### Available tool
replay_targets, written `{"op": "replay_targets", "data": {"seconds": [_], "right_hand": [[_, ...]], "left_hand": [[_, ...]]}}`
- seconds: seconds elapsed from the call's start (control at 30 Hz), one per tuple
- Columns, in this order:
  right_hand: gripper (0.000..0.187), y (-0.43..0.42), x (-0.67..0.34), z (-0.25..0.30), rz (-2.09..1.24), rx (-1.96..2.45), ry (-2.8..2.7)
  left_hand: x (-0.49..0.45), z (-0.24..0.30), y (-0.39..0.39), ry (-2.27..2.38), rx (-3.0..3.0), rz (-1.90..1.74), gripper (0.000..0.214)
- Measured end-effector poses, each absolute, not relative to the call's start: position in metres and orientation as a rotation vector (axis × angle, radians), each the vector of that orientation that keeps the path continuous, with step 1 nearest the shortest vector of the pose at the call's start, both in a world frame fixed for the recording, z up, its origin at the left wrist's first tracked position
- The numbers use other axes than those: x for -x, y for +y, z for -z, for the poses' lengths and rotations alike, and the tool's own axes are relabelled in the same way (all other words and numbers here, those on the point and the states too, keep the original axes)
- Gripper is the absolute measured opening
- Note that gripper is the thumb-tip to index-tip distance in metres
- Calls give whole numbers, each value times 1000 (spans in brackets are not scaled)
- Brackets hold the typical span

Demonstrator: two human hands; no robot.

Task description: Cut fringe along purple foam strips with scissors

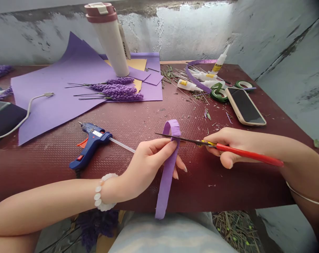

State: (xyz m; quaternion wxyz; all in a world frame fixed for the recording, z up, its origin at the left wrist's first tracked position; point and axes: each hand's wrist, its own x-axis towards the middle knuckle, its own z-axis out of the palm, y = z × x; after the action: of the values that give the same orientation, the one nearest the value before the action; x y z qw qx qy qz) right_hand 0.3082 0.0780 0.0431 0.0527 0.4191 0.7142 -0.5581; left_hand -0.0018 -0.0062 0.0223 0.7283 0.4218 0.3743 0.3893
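My left hand [156,154] pinches a purple paper strip [166,186] between thumb and fingers. The strip loops over at the top, where its edge shows small cuts, and its long tail hangs toward the table's front edge. My right hand [225,147] grips red-handled scissors [243,153] with a bit of yellow near the pivot. Their dark blades lie across the strip just above my left thumb; whether they are parted I cannot tell. To the left of my left hand, a blue glue gun [92,142] rests on the table with a clear glue stick in its back.
Purple sheets [56,91] lie at the back left under purple flower stems [117,91] and a white tumbler [108,42]. Glue bottles [188,85], green tape [219,93] and scraps sit at the back right beside a phone [246,107]. A white cable [30,105] crosses the left side.
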Motion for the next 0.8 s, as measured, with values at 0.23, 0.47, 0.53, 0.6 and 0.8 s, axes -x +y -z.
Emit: {"op": "replay_targets", "data": {"seconds": [0.23,0.47,0.53,0.6,0.8], "right_hand": [[81,82,-309,-40,1723,-1238,2181],[76,82,-311,-39,1754,-1243,2177],[76,81,-312,-38,1755,-1246,2176],[76,81,-312,-38,1750,-1248,2181],[76,83,-314,-39,1735,-1233,2200]], "left_hand": [[1,-19,-4,813,-917,-891,43],[0,-17,-3,789,-892,-909,44],[0,-17,-3,786,-888,-908,44],[0,-17,-4,789,-887,-899,45],[0,-18,-3,813,-901,-890,49]]}}
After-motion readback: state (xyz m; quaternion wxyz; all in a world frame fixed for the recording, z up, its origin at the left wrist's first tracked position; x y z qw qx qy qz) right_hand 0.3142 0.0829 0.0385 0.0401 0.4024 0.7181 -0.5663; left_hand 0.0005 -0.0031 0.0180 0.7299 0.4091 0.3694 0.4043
